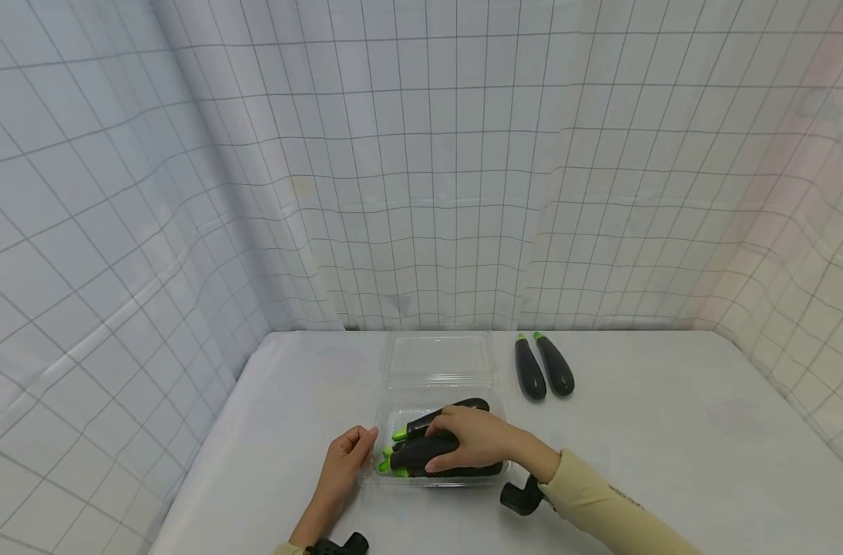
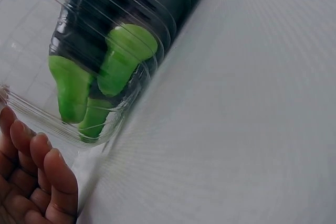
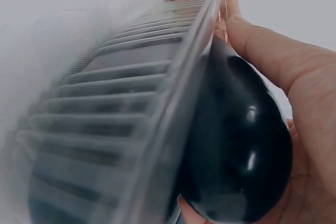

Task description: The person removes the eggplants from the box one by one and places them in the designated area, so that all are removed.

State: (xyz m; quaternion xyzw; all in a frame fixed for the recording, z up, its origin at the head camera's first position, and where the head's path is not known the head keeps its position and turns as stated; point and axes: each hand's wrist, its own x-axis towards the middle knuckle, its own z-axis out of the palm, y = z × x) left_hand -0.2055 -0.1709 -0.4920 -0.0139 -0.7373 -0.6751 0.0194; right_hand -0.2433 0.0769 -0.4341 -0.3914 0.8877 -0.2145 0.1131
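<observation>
A clear plastic clamshell container point(image 1: 435, 483) stands with its lid laid back, holding several dark eggplants with bright green stems. My right hand point(image 1: 473, 437) grips one eggplant point(image 1: 421, 452) from above, over the others in the container. That eggplant's rounded end point(image 3: 236, 140) shows between thumb and fingers in the right wrist view. At the container's left rim, my left hand point(image 1: 347, 459) pinches the edge, its other fingers point(image 2: 60, 174) curled beside the wall. Through the ribbed plastic, green stems point(image 2: 128, 51) appear in the left wrist view. The lower eggplants are partly hidden.
Two more eggplants point(image 1: 530, 370) lie side by side on the white table point(image 1: 643, 432), right of the transparent lid point(image 1: 438, 356). A white gridded curtain point(image 1: 428, 169) surrounds the table at the back and sides.
</observation>
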